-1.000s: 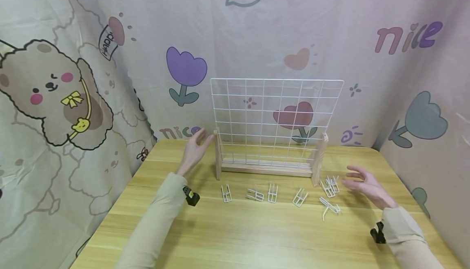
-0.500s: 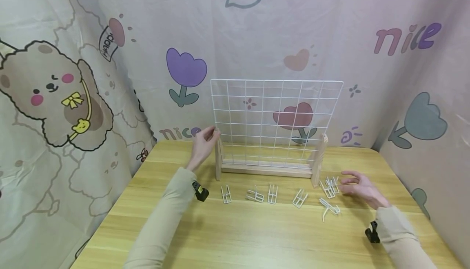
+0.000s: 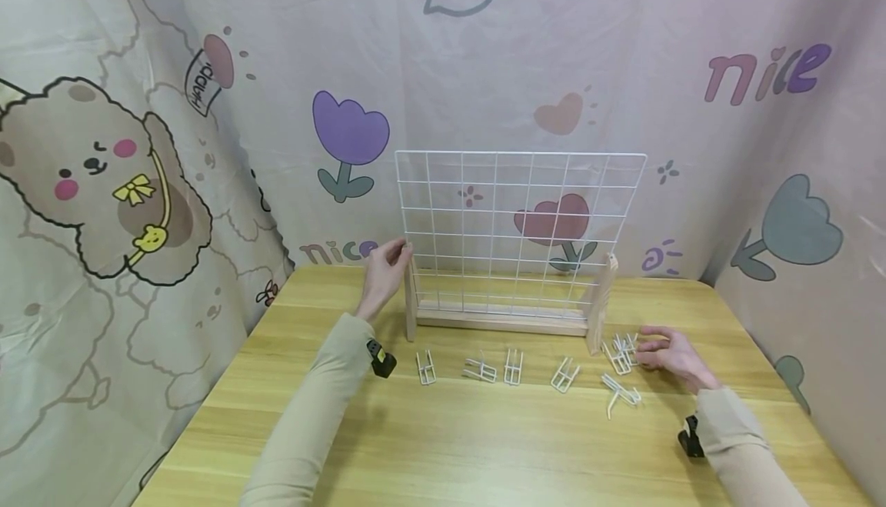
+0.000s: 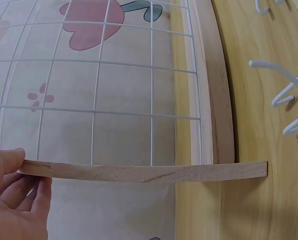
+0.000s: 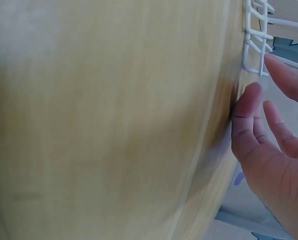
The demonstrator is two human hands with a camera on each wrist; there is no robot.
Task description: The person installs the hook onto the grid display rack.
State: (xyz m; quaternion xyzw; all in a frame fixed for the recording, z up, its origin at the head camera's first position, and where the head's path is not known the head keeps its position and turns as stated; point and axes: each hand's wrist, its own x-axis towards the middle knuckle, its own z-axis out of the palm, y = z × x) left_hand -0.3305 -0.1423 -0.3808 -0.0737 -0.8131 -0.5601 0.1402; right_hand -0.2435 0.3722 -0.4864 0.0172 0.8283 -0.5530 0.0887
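A white wire grid panel (image 3: pixel 494 184) stands upright in a wooden stand (image 3: pixel 501 322). My left hand (image 3: pixel 384 272) pinches the top of the stand's left post (image 4: pixel 139 173), thumb on one face and fingers on the other, as the left wrist view shows. My right hand (image 3: pixel 671 353) hovers at the right beside a small pile of white wire hooks (image 3: pixel 621 355). Its fingers bend loosely and thumb and fingertips stand apart, with nothing between them. In the right wrist view the fingertips (image 5: pixel 251 95) are just short of the white hooks (image 5: pixel 256 37).
Before the stand, more white hooks lie spread in a row: one at the left (image 3: pixel 425 368), a pair in the middle (image 3: pixel 513 367), one further right (image 3: pixel 565 374). Another hook (image 3: pixel 621 391) lies in front of the pile. A patterned curtain (image 3: pixel 457 91) hangs behind the wooden table (image 3: pixel 484 445).
My left hand has moved right and taken hold of the left post's top. My right hand has drifted left, closer to the hook pile. The stand and hooks have kept their places.
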